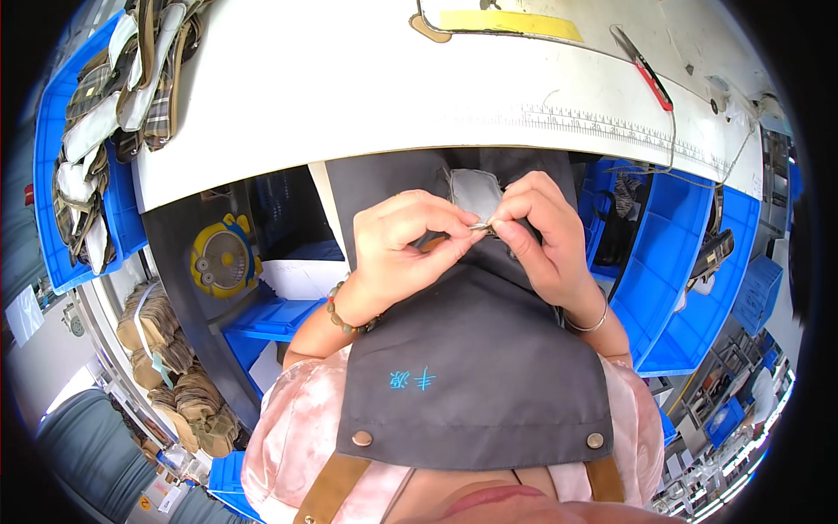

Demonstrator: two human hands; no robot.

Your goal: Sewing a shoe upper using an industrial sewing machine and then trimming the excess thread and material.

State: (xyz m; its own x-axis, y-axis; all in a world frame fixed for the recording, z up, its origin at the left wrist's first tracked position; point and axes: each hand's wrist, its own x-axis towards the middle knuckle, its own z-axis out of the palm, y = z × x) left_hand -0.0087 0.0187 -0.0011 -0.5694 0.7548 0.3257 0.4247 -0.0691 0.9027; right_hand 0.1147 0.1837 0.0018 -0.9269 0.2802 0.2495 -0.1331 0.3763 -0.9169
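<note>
Both hands meet in front of my dark apron, just off the near edge of the white worktable [349,105]. Between them is a small grey fabric piece [475,189] with stitched-looking edges, its far end lying away from me. My left hand [408,237] pinches the near edge of it between thumb and forefinger. Close beside, my right hand [548,240] pinches the same edge, thumb below and fingers above. The fingertips almost touch over a thin pale bit of the edge. Exactly what lies under the fingertips is hidden.
A red-handled cutter [648,74] lies at the table's right, beyond a printed ruler scale [594,122]. A yellow strip [515,24] is at the back. On the left, a blue crate [48,166] holds plaid pieces. Blue bins [668,236] stand right; tied brown bundles [157,327] sit lower left.
</note>
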